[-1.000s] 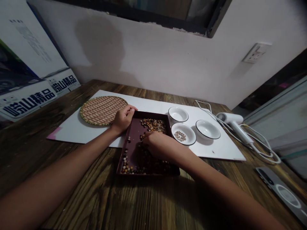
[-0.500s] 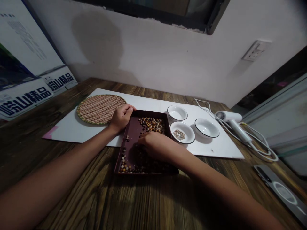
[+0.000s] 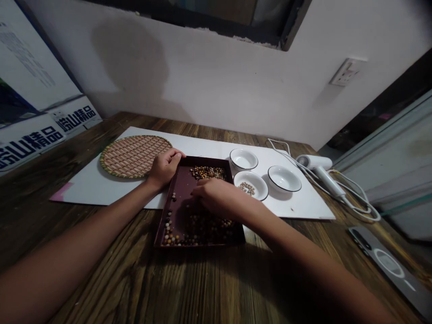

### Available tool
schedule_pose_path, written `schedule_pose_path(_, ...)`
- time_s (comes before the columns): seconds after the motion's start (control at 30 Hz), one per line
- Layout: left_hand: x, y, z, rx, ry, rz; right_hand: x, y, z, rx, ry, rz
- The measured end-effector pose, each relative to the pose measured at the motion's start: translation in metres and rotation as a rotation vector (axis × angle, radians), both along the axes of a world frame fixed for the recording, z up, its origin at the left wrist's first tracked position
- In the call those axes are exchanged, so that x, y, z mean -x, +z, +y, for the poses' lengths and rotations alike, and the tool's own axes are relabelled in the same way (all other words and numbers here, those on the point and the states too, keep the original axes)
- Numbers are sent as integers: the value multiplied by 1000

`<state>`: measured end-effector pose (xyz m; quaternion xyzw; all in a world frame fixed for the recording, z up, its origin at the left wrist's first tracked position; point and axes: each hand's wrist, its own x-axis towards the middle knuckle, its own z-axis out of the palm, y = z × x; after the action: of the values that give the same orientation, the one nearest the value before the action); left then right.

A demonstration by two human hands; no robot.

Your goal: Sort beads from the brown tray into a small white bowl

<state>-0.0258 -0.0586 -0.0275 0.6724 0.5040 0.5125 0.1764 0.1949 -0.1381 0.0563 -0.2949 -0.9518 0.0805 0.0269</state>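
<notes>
Beads (image 3: 207, 173), where?
- Maroon tray (image 3: 182, 185): clump at far end, rest strewn along L edge & near end. Long axis runs roughly fore-aft.

Which hand's closer?
- R hand (image 3: 216, 199), curled down right over them, fingertips (image 3: 195, 191) just at the beads. Can't tell if it's pinching any.

L hand (image 3: 164, 168)?
- Loosely curled at tray's far-left corner, no bead visible in it.

Anything beside the tray?
- White bowl (image 3: 258, 181) just to the right, w/ a few pale beads (image 3: 247, 188).
</notes>
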Motion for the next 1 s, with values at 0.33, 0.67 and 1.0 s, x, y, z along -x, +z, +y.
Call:
schedule_pose_path(0.33, -1, 4, -3, 32, 5, 6, -83, 69, 23, -214, -386, 70)
schedule_pose_path(0.67, 0, 2, -2, 21, 8, 9, -92, 67, 27, -220, -522, -3)
schedule_pose_path(1.0, 0, 2, -2, 42, 9, 3, -101, 70, 25, -186, -537, 24)
